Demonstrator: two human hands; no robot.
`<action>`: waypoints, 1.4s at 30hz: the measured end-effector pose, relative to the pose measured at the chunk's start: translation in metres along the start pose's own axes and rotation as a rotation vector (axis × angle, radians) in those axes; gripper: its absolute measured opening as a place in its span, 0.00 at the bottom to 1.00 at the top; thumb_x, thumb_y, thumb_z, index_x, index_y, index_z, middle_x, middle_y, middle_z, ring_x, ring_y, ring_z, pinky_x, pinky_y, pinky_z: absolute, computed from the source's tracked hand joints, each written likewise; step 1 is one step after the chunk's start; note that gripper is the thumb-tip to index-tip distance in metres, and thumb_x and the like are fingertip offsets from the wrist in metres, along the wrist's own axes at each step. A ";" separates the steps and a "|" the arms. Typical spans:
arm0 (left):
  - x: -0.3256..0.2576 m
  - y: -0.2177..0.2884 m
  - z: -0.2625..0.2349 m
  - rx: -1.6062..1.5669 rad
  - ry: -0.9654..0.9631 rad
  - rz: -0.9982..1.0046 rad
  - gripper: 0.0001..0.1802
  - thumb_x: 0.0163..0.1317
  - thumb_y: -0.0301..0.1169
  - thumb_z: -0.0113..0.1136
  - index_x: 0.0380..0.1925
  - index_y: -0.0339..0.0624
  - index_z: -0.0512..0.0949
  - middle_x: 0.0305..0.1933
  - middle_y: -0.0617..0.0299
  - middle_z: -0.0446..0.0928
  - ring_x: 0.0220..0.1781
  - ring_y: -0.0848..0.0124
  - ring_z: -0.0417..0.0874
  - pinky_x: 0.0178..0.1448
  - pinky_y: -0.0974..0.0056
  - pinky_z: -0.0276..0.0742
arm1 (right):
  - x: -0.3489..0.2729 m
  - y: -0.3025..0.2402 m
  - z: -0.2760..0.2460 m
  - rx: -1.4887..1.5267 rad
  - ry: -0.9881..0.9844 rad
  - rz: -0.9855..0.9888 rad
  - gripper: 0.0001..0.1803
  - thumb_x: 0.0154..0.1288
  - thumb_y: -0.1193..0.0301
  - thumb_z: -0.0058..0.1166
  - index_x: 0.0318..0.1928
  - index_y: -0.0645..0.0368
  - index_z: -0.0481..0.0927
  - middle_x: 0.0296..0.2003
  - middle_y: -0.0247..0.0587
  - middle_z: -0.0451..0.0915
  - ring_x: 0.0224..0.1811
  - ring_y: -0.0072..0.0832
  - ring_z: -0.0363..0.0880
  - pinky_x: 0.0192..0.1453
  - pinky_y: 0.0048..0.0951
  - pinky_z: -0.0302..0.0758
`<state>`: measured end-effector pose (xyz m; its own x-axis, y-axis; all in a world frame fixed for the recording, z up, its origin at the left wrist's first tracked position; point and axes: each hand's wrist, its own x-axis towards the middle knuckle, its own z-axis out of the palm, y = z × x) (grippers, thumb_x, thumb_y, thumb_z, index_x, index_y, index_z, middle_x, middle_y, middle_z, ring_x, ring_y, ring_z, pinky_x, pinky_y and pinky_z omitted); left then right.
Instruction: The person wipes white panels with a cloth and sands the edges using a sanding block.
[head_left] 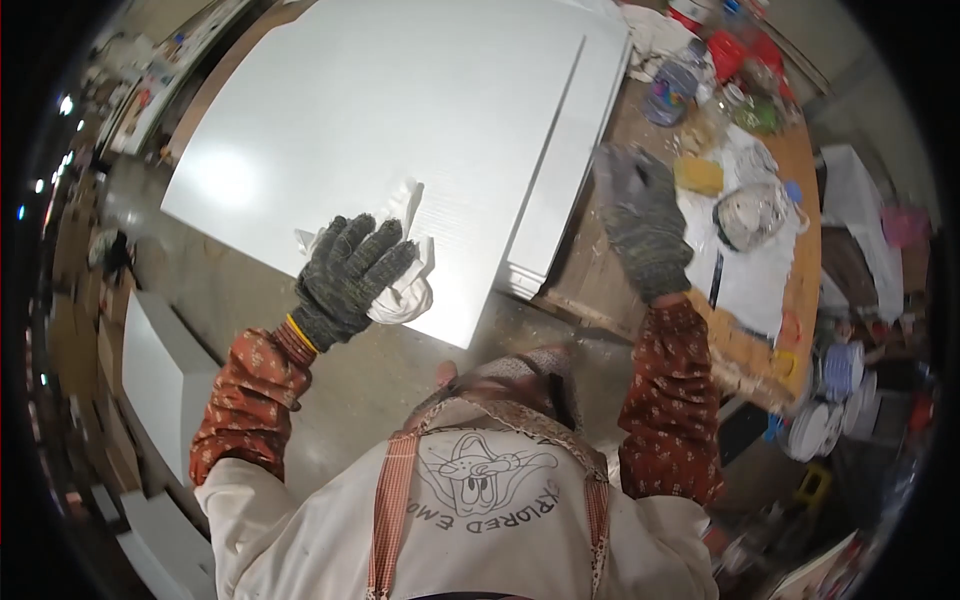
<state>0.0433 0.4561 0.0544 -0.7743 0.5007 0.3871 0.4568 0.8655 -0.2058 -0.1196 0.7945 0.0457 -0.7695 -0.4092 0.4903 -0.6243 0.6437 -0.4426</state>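
Observation:
My left hand (350, 272), in a dark green knitted glove, presses a crumpled white cloth (408, 300) against a large glossy white panel (380, 110). Its fingers lie over the cloth, with folds bulging out on both sides. Farther right, my right hand (645, 220), in a matching glove, hovers over the left part of a wooden table (572, 262), beside the panel's right edge. Motion smears its fingers, so whether they hold anything is unclear. Just right of them lies a yellow sponge (698, 176).
A clear bottle of bluish liquid (672, 88) and a greenish bottle (757, 113) stand at the table's back. A plastic-wrapped bundle (748, 216) rests on a white sheet (752, 285). Buckets (815, 428) crowd the floor at right; white panels (160, 345) lie at left.

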 end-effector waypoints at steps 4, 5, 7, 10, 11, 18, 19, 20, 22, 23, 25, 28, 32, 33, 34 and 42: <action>-0.012 -0.002 0.007 0.002 0.029 0.026 0.25 0.57 0.39 0.62 0.57 0.54 0.78 0.64 0.56 0.72 0.65 0.53 0.73 0.69 0.42 0.64 | 0.036 -0.070 0.009 -0.594 -0.351 -0.132 0.29 0.64 0.66 0.52 0.66 0.52 0.65 0.64 0.47 0.67 0.67 0.41 0.64 0.74 0.43 0.60; -0.014 0.000 0.012 -0.001 0.031 0.010 0.27 0.59 0.36 0.57 0.61 0.58 0.74 0.68 0.61 0.69 0.68 0.55 0.68 0.69 0.40 0.63 | 0.045 -0.067 0.021 -0.614 -0.345 -0.106 0.29 0.64 0.66 0.52 0.66 0.52 0.65 0.64 0.47 0.67 0.67 0.41 0.64 0.74 0.43 0.60; -0.010 0.002 0.011 -0.023 0.030 0.031 0.27 0.59 0.36 0.57 0.62 0.58 0.74 0.69 0.61 0.68 0.69 0.55 0.67 0.70 0.40 0.62 | 0.048 -0.047 0.060 -0.278 -0.129 -0.138 0.26 0.68 0.61 0.52 0.63 0.57 0.69 0.63 0.48 0.68 0.69 0.36 0.62 0.73 0.41 0.62; -0.012 0.002 0.013 -0.043 0.055 0.044 0.28 0.59 0.34 0.55 0.63 0.59 0.73 0.71 0.60 0.65 0.71 0.55 0.64 0.71 0.40 0.60 | 0.043 -0.053 0.085 -0.377 0.127 0.001 0.28 0.65 0.60 0.53 0.64 0.53 0.69 0.62 0.44 0.69 0.68 0.39 0.62 0.73 0.42 0.62; -0.009 0.003 0.012 -0.030 0.063 0.071 0.30 0.57 0.35 0.59 0.63 0.56 0.73 0.69 0.58 0.68 0.68 0.54 0.68 0.70 0.40 0.61 | 0.040 -0.048 0.080 -0.481 -0.013 0.055 0.27 0.74 0.54 0.33 0.68 0.46 0.64 0.70 0.37 0.62 0.73 0.36 0.56 0.74 0.40 0.60; -0.017 -0.003 0.012 -0.055 0.092 0.109 0.31 0.56 0.31 0.58 0.64 0.53 0.72 0.67 0.55 0.70 0.66 0.51 0.71 0.70 0.40 0.63 | -0.086 -0.148 0.069 -0.301 0.044 0.029 0.25 0.66 0.54 0.54 0.62 0.41 0.74 0.62 0.38 0.71 0.68 0.40 0.64 0.67 0.46 0.66; -0.019 -0.003 0.012 -0.050 0.091 0.119 0.30 0.56 0.30 0.56 0.63 0.52 0.72 0.67 0.55 0.70 0.66 0.51 0.71 0.70 0.40 0.63 | -0.093 -0.169 0.067 -0.332 -0.243 0.280 0.24 0.64 0.53 0.55 0.60 0.42 0.77 0.59 0.37 0.73 0.67 0.41 0.65 0.66 0.46 0.66; -0.018 -0.002 0.014 -0.048 0.089 0.126 0.30 0.57 0.29 0.55 0.63 0.52 0.73 0.68 0.55 0.69 0.66 0.50 0.71 0.70 0.40 0.63 | -0.103 -0.183 0.059 -0.343 -0.247 0.275 0.24 0.64 0.53 0.55 0.60 0.42 0.77 0.59 0.37 0.73 0.67 0.41 0.65 0.66 0.46 0.66; -0.017 -0.001 0.013 -0.050 0.119 0.144 0.30 0.57 0.27 0.53 0.63 0.51 0.72 0.68 0.55 0.69 0.67 0.51 0.70 0.71 0.41 0.63 | -0.119 -0.208 0.043 -0.289 0.014 0.273 0.24 0.64 0.53 0.55 0.59 0.43 0.77 0.61 0.36 0.71 0.66 0.41 0.65 0.66 0.45 0.66; -0.018 -0.001 0.012 -0.046 0.119 0.161 0.30 0.57 0.26 0.53 0.63 0.51 0.72 0.69 0.55 0.68 0.68 0.51 0.69 0.71 0.41 0.62 | -0.112 -0.206 0.042 -0.298 0.015 0.268 0.24 0.64 0.53 0.55 0.59 0.43 0.77 0.61 0.36 0.71 0.66 0.41 0.65 0.66 0.45 0.66; -0.015 0.000 0.012 -0.065 0.119 0.172 0.30 0.58 0.25 0.52 0.64 0.50 0.72 0.70 0.55 0.66 0.72 0.52 0.65 0.73 0.42 0.60 | -0.081 -0.185 0.038 -0.355 -0.142 0.122 0.19 0.62 0.65 0.58 0.53 0.55 0.76 0.56 0.41 0.75 0.61 0.40 0.71 0.61 0.41 0.73; -0.014 -0.001 0.010 -0.089 0.083 0.153 0.30 0.58 0.25 0.51 0.64 0.49 0.71 0.71 0.54 0.65 0.73 0.52 0.63 0.74 0.42 0.58 | -0.041 -0.112 0.061 -0.406 -0.061 0.090 0.21 0.66 0.55 0.53 0.57 0.45 0.77 0.59 0.38 0.72 0.64 0.38 0.67 0.63 0.44 0.70; -0.016 -0.004 0.002 -0.107 0.050 0.103 0.26 0.60 0.28 0.54 0.60 0.49 0.74 0.70 0.55 0.67 0.74 0.52 0.63 0.73 0.41 0.61 | 0.058 -0.033 0.074 -0.403 -0.051 0.053 0.20 0.66 0.57 0.51 0.57 0.44 0.77 0.55 0.38 0.74 0.60 0.39 0.72 0.60 0.45 0.73; -0.015 -0.004 0.000 -0.108 0.053 0.085 0.24 0.59 0.28 0.55 0.58 0.49 0.75 0.69 0.55 0.69 0.72 0.51 0.66 0.72 0.40 0.63 | 0.080 -0.013 0.078 -0.389 -0.004 0.064 0.19 0.67 0.56 0.50 0.56 0.43 0.76 0.55 0.39 0.74 0.58 0.40 0.75 0.59 0.46 0.73; -0.014 -0.003 -0.003 -0.101 0.053 0.074 0.23 0.59 0.28 0.55 0.57 0.49 0.75 0.68 0.55 0.70 0.71 0.50 0.67 0.71 0.40 0.64 | 0.104 0.009 0.085 -0.369 0.040 0.080 0.19 0.67 0.56 0.49 0.56 0.41 0.76 0.54 0.39 0.74 0.55 0.42 0.77 0.58 0.47 0.74; -0.003 0.005 -0.013 -0.083 -0.042 0.011 0.20 0.59 0.29 0.57 0.54 0.49 0.78 0.67 0.56 0.72 0.71 0.50 0.67 0.71 0.38 0.63 | 0.233 0.113 0.121 -0.320 0.011 0.174 0.21 0.67 0.55 0.47 0.57 0.47 0.72 0.58 0.46 0.73 0.63 0.46 0.68 0.65 0.49 0.67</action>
<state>0.0535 0.4582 0.0638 -0.7859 0.5122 0.3464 0.4988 0.8562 -0.1344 -0.3861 0.6934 0.0190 -0.8577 -0.2702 0.4374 -0.4095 0.8734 -0.2635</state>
